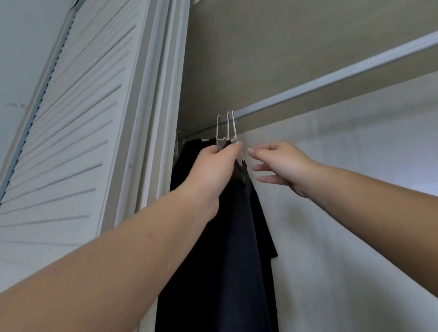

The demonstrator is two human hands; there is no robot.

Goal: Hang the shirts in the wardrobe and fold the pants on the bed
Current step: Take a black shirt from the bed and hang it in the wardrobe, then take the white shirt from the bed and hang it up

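A louvred door [56, 145] stands at left. The left hand [214, 170] grips the white hangers [229, 131] on the wardrobe rail [338, 77], dark shirts [238, 258] hanging below. The right hand [284, 165], fingers extended and released, hovers just beside them.

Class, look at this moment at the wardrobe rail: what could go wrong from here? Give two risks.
1. The left hand grips several thin wire hangers at once; they could tangle, or one hook could slip off the rail.
2. The right hand is open and holds nothing, so the dark shirts, bunched near the louvred door, may slide off a hanger's shoulder.
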